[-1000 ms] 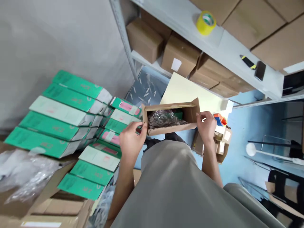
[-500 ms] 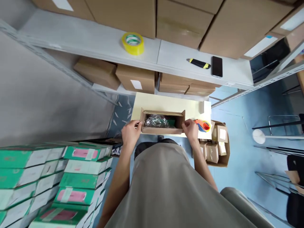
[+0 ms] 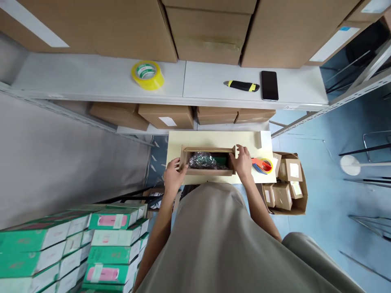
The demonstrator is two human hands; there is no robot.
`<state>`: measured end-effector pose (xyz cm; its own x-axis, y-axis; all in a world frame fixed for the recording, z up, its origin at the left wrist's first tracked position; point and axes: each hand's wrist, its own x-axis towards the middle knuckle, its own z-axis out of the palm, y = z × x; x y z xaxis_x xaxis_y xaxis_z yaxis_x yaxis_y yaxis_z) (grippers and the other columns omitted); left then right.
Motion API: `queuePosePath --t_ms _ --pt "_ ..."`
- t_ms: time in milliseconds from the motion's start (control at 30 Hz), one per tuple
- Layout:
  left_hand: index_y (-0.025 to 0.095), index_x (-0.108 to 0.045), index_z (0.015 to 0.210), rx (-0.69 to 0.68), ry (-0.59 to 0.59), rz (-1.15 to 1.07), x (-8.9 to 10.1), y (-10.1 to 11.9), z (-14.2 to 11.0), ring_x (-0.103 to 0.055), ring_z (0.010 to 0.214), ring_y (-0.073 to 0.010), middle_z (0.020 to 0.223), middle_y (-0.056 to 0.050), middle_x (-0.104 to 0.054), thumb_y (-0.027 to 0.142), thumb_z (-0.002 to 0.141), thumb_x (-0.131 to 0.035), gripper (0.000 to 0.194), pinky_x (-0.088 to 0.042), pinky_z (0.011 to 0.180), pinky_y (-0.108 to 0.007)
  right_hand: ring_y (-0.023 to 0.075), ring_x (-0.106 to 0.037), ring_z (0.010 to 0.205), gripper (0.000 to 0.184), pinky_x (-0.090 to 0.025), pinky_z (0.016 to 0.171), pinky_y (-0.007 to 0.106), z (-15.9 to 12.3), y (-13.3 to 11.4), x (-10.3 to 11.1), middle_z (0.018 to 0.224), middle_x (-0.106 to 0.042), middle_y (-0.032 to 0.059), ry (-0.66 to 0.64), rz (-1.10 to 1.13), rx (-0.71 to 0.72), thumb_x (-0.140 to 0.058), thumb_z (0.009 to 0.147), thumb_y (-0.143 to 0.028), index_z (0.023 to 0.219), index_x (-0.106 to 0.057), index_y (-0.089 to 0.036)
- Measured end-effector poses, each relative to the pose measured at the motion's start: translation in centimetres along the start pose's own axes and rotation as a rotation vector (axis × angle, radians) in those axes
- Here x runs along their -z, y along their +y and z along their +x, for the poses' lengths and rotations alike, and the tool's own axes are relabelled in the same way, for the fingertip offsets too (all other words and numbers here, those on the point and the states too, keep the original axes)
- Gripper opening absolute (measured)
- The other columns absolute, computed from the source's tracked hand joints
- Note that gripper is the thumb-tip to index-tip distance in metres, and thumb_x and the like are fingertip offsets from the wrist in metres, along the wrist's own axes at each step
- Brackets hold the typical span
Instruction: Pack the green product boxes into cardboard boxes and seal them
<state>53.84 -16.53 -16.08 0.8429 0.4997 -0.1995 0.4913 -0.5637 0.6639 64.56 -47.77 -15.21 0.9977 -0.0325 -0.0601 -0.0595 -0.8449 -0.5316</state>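
An uncovered long cardboard box (image 3: 210,172) sits on the pale yellow tabletop (image 3: 214,138) in front of my body. Crumpled clear plastic wrap (image 3: 201,160) fills its left part, and something green (image 3: 220,160) shows beside the wrap in the dark interior. My left hand (image 3: 174,175) grips the box's left end, thumb at the near corner and fingers along the outside. At the other end, my right hand (image 3: 242,162) holds the right wall, its thumb at the inner side and fingers bent over the flap. An orange-and-blue tape dispenser (image 3: 262,165) with yellow tape lies right of that hand.
Above the table, a grey shelf (image 3: 207,87) carries a yellow tape roll (image 3: 148,75), a utility knife (image 3: 243,86), a phone (image 3: 269,85) and large cartons (image 3: 207,36). Green-and-white boxes (image 3: 110,254) are stacked at lower left. A carton of small boxes (image 3: 301,205) stands right of the table.
The view has shifted, showing more of the upper shelf. My fingers have moved from pinching the box's end edges to lying around its ends. The box stays on the table.
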Motion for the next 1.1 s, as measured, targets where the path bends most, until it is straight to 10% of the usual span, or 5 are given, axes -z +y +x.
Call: queuePosePath --t_ms 300,533,733,900,1100 --pt "0.021 -0.055 0.164 -0.207 -0.196 -0.029 0.0 -2.0 -3.7 -0.068 0.148 -0.0328 0.155 -0.017 -0.071 0.017 0.095 -0.065 0.069 -0.054 0.129 -0.052 0.0310 -0.078 0.102 0.027 -0.054 0.091 0.039 6.2 -1.6 -0.8 0.125 -0.082 0.0183 -0.098 0.006 0.045 -0.056 0.112 -0.030 0.125 -0.076 -0.017" --pt "0.022 -0.064 0.159 -0.307 -0.475 0.129 -1.1 -0.8 -3.5 -0.063 0.155 -0.0413 0.161 -0.019 -0.070 0.057 0.099 -0.083 0.073 -0.050 0.131 -0.054 0.0279 -0.081 0.085 0.036 -0.055 0.083 0.036 4.3 -1.8 -2.3 0.110 -0.085 0.0126 -0.219 0.152 -0.021 -0.049 0.117 -0.054 0.118 -0.066 -0.023" --pt "0.018 -0.055 0.162 -0.242 -0.292 0.191 -2.1 0.2 -2.2 -0.073 0.139 -0.0445 0.149 -0.023 -0.073 0.054 0.092 -0.094 0.088 -0.059 0.117 -0.052 0.0286 -0.083 0.110 0.028 -0.062 0.097 0.041 1.2 0.2 -1.6 0.132 -0.083 0.0136 -0.300 0.368 0.043 -0.059 0.110 -0.052 0.118 -0.067 -0.026" --pt "0.016 -0.060 0.156 -0.205 -0.012 0.188 -3.4 0.3 -0.5 -0.065 0.148 -0.0420 0.152 -0.026 -0.062 0.030 0.103 -0.079 0.058 -0.056 0.123 -0.051 0.0350 -0.066 0.150 0.007 -0.050 0.127 0.056 -1.3 2.8 -2.1 0.140 -0.080 0.0172 -0.300 0.262 0.111 -0.070 0.097 -0.030 0.101 -0.072 -0.025" --pt "0.021 -0.080 0.126 -0.151 -0.064 0.097 -4.3 -0.5 1.5 -0.076 0.124 -0.0329 0.141 -0.017 -0.068 0.027 0.106 -0.072 0.022 -0.061 0.115 -0.045 0.0284 -0.083 0.114 0.022 -0.067 0.097 0.042 -3.0 3.2 -3.6 0.152 -0.077 0.0109 -0.290 0.335 -0.062 -0.067 0.100 -0.032 0.122 -0.073 -0.028"
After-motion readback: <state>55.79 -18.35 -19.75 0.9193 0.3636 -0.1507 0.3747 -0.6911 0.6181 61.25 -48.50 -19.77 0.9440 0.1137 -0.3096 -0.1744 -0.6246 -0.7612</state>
